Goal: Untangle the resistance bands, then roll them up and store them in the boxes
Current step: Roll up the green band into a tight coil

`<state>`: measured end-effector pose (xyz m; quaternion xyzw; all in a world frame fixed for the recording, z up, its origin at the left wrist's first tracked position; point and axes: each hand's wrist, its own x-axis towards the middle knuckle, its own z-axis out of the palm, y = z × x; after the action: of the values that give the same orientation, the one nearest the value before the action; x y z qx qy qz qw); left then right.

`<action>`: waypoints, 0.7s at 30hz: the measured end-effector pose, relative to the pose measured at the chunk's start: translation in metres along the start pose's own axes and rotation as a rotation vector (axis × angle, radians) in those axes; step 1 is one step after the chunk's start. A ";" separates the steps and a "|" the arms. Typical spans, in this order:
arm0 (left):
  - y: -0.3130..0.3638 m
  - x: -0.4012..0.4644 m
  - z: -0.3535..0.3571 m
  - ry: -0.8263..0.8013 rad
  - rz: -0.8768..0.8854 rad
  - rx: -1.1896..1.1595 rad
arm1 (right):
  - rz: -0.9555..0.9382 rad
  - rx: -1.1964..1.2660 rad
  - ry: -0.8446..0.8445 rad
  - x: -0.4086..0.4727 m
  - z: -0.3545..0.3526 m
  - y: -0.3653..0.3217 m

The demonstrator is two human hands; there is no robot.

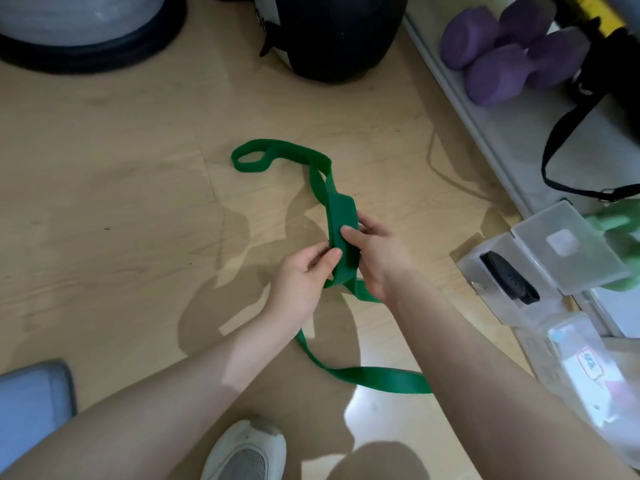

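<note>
Green, one flat rubber resistance band trails over the wooden floor. Left hand and right hand both pinch its folded middle. Two clear plastic boxes sit nearby.

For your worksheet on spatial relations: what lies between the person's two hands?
In the head view, the green resistance band, folded, lies between the left hand and right hand; both grip it.

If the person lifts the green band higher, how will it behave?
The green band is probably floppy: it folds over between the left hand and right hand and trails in loose curves on the floor. It looks thin and flat, so likely light and unlikely to roll.
</note>
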<state>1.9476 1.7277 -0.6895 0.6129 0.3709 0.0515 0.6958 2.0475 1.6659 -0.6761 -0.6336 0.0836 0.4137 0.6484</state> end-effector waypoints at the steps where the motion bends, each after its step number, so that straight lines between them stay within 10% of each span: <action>1: 0.002 0.000 0.002 -0.011 0.022 0.023 | -0.042 -0.061 -0.001 0.000 -0.001 -0.002; 13: 0.034 0.013 0.010 0.166 -0.040 -0.154 | -0.465 -0.609 0.037 -0.011 -0.022 0.016; 21: 0.065 0.001 0.001 0.153 -0.013 -0.502 | -0.607 -0.482 0.050 -0.041 -0.026 0.049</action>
<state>1.9740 1.7429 -0.6323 0.4131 0.4021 0.1836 0.7962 2.0006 1.6175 -0.6918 -0.7736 -0.1917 0.1954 0.5715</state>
